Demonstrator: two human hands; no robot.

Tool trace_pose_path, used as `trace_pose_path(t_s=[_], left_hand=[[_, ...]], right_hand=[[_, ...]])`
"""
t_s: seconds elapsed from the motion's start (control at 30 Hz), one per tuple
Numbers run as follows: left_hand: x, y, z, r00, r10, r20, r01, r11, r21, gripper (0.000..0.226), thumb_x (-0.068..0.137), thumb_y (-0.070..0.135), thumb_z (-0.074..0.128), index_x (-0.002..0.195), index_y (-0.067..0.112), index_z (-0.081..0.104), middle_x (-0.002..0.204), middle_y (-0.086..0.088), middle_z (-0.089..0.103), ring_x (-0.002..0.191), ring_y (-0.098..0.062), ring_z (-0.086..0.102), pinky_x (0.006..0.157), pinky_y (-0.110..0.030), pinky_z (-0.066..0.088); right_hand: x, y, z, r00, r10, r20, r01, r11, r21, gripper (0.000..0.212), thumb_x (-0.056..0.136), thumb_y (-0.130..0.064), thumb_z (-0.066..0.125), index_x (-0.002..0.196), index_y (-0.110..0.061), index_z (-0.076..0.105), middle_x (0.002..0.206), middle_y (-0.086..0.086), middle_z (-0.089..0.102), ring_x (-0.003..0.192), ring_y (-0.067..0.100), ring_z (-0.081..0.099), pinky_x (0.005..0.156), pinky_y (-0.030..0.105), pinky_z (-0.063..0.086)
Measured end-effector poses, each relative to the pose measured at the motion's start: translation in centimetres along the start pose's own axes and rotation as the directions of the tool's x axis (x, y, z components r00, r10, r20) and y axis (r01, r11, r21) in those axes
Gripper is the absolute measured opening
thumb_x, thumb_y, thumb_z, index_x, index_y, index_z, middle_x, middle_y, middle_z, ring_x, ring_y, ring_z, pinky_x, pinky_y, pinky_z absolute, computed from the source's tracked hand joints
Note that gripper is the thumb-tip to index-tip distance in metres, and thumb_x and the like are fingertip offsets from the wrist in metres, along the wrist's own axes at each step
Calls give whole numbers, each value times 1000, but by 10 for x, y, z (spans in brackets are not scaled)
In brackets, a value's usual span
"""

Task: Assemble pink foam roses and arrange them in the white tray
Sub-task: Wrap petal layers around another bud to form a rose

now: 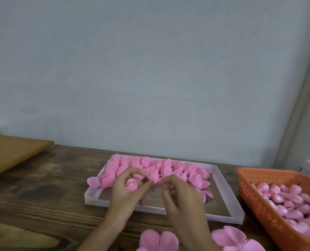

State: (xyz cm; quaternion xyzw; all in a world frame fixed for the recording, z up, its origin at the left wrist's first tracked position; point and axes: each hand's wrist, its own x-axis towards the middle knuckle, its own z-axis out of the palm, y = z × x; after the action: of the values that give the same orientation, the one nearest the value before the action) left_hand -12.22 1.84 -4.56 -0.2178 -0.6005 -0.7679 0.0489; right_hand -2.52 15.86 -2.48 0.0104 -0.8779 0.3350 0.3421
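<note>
My left hand (127, 194) grips a small pink foam rose bud (132, 184), its fingers curled round it, above the near left part of the white tray (228, 194). My right hand (179, 194) hovers just beside it with curled fingers; whether it pinches anything is not visible. Several finished pink roses (156, 169) fill the far half of the tray. Loose pink petal pieces (158, 240) lie on the table in front of me.
An orange perforated basket (255, 200) at the right holds several pink buds (288, 198). The dark wooden table (42, 187) stretches to the left, with a lighter wooden board (11, 153) at the far left. A pale wall stands behind.
</note>
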Motion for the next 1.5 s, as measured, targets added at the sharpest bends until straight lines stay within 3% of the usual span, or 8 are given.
trace_pose_path(t_s=[0.17,0.47,0.7,0.83,1.0,1.27,1.4,1.5], left_hand=[[-1,-14,6,982,170,84,-182,969,168,35,63,25,87,94,27,71,84,-4,75,74,-16,73,65,-24,56],[-5,-15,12,986,131,106,-137,989,55,42,72,-30,69,89,8,68,79,-10,72,72,-17,72,63,-22,56],[-7,-15,14,993,81,88,-79,996,-32,30,80,-30,66,90,-2,65,77,-19,71,71,-28,74,64,-26,59],[-5,-19,13,996,40,84,-29,992,-121,38,82,-31,61,84,7,68,75,-25,69,68,-32,70,62,-31,58],[-4,-14,13,990,60,131,-42,990,-138,35,61,-5,82,86,17,70,83,-15,73,81,-35,76,74,-38,63],[-1,-19,15,993,-63,104,89,960,-265,40,87,-27,50,81,9,67,71,-20,68,65,-32,70,58,-31,59],[-4,-16,15,992,-66,103,92,960,-265,26,85,-16,61,83,10,65,69,-16,67,63,-29,68,53,-30,56],[-7,-14,10,997,-44,66,50,994,-97,23,71,18,78,89,20,64,71,-6,67,62,-20,66,46,-28,49]], right_hand=[[2,-7,-5,951,-227,208,255,959,-123,31,99,-37,53,127,-43,63,121,-23,55,113,2,53,93,24,47],[0,-9,1,948,-267,176,294,943,-154,28,92,-38,63,119,-43,71,118,-19,64,101,6,62,82,28,54],[-1,-8,4,946,-262,193,296,939,-177,27,91,-34,62,114,-41,73,116,-15,62,97,4,62,77,26,54],[-2,-7,6,935,-248,253,292,944,-153,31,95,-34,56,122,-43,69,122,-11,56,106,8,59,82,32,54],[-3,-6,6,939,-252,233,289,947,-139,35,98,-37,50,131,-49,54,126,-16,46,112,5,52,83,32,53],[-5,-3,9,924,-274,266,316,939,-132,36,98,-32,49,130,-44,60,127,-5,48,113,12,52,81,39,55],[-3,0,9,915,-283,287,327,938,-117,36,99,-30,51,132,-44,60,128,-9,47,116,8,50,89,35,52],[-5,-3,12,959,-207,193,200,978,56,34,100,-30,56,130,-45,58,126,-19,49,118,2,54,95,28,50]])
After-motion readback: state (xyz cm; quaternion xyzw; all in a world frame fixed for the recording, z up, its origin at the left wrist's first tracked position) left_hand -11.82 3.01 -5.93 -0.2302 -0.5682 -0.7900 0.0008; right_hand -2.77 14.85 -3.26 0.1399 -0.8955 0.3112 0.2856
